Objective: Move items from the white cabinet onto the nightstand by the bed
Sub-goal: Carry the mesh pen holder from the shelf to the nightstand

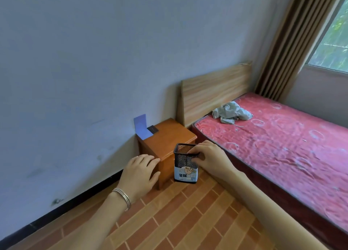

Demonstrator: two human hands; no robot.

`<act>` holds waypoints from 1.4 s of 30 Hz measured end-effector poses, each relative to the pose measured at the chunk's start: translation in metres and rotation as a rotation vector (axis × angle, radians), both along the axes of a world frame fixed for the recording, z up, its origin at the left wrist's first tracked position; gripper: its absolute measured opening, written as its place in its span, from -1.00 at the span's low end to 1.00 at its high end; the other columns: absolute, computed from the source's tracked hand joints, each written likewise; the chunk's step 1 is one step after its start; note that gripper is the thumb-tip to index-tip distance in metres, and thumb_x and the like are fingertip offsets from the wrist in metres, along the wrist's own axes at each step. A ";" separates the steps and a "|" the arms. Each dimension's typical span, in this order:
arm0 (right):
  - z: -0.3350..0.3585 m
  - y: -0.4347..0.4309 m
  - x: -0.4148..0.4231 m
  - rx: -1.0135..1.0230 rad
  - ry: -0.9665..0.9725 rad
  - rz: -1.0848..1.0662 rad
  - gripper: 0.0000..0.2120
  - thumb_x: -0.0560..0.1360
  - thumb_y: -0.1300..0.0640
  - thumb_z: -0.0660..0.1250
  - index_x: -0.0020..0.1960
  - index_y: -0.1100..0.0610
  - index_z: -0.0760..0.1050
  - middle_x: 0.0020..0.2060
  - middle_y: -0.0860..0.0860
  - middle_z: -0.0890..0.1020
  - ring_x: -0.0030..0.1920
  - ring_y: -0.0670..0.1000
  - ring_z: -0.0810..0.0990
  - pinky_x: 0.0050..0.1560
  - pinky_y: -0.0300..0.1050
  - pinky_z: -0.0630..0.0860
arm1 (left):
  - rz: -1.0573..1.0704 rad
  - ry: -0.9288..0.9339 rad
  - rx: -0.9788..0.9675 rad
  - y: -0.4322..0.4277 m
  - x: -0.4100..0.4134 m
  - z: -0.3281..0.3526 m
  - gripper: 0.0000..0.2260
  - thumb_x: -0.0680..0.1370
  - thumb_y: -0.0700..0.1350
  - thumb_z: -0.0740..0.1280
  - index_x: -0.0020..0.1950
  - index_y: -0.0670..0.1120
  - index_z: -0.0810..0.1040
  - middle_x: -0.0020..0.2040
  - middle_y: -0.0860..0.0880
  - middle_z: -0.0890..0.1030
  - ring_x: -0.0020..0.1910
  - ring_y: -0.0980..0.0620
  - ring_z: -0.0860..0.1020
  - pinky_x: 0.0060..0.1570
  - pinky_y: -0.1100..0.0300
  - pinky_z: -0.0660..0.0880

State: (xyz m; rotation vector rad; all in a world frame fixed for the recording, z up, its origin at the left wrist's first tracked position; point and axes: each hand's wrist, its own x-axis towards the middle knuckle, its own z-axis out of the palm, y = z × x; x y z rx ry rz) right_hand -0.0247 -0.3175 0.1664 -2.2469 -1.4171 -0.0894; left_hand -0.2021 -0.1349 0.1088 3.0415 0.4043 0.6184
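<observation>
Wooden nightstand (166, 137) top (mostly bare), right hand (211, 158) pinching mesh pen holder (185, 163) rim

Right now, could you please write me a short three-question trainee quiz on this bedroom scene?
1. True or false: the right hand grips the black mesh pen holder by its rim.
2. What lies crumpled on the red mattress?
3. Which already sits on the nightstand? A) blue card B) mug C) lamp

Key:
1. True.
2. A grey cloth.
3. A, the blue card, against the wall.
</observation>
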 end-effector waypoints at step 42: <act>-0.223 0.504 0.550 -0.296 0.109 0.372 -0.84 0.42 0.24 0.39 -0.02 0.08 0.60 -0.06 -0.03 0.58 0.07 -0.05 0.48 -0.13 -0.11 0.50 | 0.504 0.441 -0.361 0.386 0.495 -0.226 -0.60 0.43 0.07 0.39 0.21 -0.09 0.58 0.16 -0.09 0.60 0.14 -0.06 0.56 0.13 0.02 0.48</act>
